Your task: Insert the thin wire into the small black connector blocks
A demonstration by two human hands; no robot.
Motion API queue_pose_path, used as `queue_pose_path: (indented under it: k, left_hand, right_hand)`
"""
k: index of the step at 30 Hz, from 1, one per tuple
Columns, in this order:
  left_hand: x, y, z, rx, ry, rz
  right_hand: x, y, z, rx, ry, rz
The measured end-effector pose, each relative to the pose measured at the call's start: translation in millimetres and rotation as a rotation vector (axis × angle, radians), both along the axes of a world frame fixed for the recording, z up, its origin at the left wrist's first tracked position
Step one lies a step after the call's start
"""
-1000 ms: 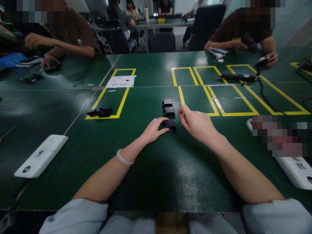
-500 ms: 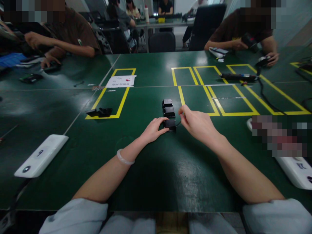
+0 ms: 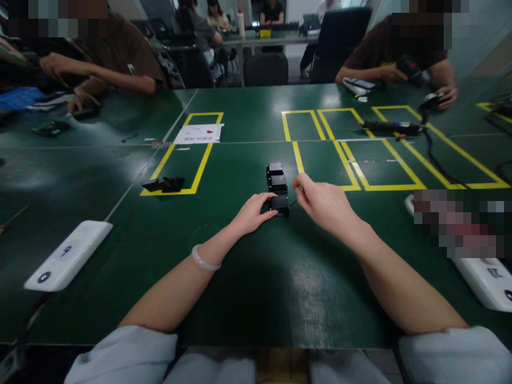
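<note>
Three small black box-shaped parts stand in a row on the green table, running away from me. Around the nearest black box (image 3: 279, 204) my left hand (image 3: 252, 215) grips with thumb and fingers from the left side. A thin dark rod (image 3: 293, 203) reaches from the right edge of that box to my right hand (image 3: 322, 205), whose fingers are pinched on it. What the rod is exactly, I cannot make out. Just beyond, the middle black box (image 3: 277, 182) and the far black box (image 3: 275, 168) sit close together, untouched.
Yellow tape outlines mark the green table (image 3: 248, 298). Black parts (image 3: 164, 184) and a paper label (image 3: 199, 133) lie left. White devices (image 3: 68, 256) flank my arms. A dark tool with a cable (image 3: 394, 127) lies right. Co-workers sit opposite.
</note>
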State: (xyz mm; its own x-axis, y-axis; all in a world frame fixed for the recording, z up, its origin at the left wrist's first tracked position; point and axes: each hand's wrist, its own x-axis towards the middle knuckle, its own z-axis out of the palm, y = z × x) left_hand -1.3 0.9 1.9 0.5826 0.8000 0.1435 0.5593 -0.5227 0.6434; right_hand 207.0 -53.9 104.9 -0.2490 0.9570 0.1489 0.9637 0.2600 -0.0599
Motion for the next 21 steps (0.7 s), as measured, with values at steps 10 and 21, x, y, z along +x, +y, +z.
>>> queue_pose_path:
  k: [10,21]
  left_hand:
    - [-0.2,0.5,-1.2,0.003,0.0,0.005]
    - [-0.7,0.1,0.0,-0.006,-0.005,-0.002]
  right_hand:
    - [0.5,-1.6,-0.1,0.004,0.078,0.015]
    - [0.0,-0.9,1.8,-0.02,0.063,-0.009]
